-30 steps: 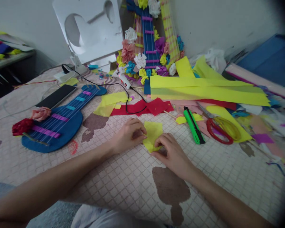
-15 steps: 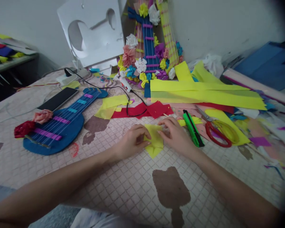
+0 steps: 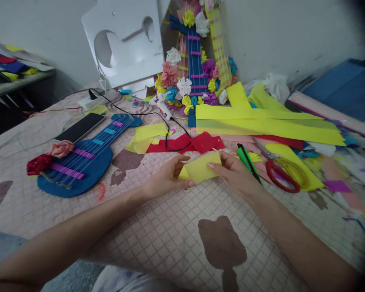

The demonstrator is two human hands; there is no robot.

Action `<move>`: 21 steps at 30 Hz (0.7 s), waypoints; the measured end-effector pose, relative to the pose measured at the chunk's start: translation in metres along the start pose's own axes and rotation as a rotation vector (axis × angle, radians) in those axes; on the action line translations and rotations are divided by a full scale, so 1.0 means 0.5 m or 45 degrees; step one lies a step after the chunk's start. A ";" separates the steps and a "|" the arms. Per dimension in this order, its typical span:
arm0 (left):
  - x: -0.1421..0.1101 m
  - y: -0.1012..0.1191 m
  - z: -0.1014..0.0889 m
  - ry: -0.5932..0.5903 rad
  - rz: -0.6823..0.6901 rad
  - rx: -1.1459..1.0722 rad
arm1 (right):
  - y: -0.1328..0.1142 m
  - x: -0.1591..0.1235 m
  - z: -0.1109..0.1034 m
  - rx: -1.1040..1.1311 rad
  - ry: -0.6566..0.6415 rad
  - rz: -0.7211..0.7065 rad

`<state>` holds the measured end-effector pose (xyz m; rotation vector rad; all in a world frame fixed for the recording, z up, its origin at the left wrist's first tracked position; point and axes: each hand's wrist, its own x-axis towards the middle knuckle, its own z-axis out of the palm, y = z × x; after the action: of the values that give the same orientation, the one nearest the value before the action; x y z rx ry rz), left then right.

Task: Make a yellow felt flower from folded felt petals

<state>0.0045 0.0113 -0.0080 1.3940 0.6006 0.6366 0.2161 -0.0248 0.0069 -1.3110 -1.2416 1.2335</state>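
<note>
Between my two hands is a small piece of yellow paper (image 3: 200,167), lifted a little off the tablecloth and folded over at its left end. My left hand (image 3: 167,176) pinches that left end, thumb below and fingers behind. On the other side, my right hand (image 3: 232,170) grips the right edge with the thumb on the front face. Just beyond the paper lie red paper pieces (image 3: 205,142). A green utility knife (image 3: 247,162) rests right beside my right hand, and red-handled scissors (image 3: 281,174) lie farther right.
A blue paper guitar (image 3: 85,160) with paper roses lies at left, near a black phone (image 3: 80,126). A glue gun (image 3: 162,106) and its cord sit behind the hands. Long yellow strips (image 3: 267,125) and scraps cover the right. Decorated guitars (image 3: 196,61) lean against the wall.
The yellow paper has come up off the tablecloth and turned, its face now tilted toward me. My right hand has shifted right and taken hold of its edge. The view has moved slightly.
</note>
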 end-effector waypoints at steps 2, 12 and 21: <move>0.000 0.004 0.000 -0.015 -0.105 0.037 | 0.000 -0.020 0.005 0.188 0.082 0.069; 0.006 0.035 -0.036 -0.173 -0.286 0.422 | 0.019 -0.057 -0.003 0.148 -0.049 0.155; 0.016 0.027 -0.037 0.023 -0.247 0.223 | 0.031 -0.071 -0.007 -0.090 -0.347 0.007</move>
<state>-0.0040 0.0307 0.0039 1.4718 0.8105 0.4501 0.2213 -0.0613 -0.0059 -1.2255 -1.4854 1.4184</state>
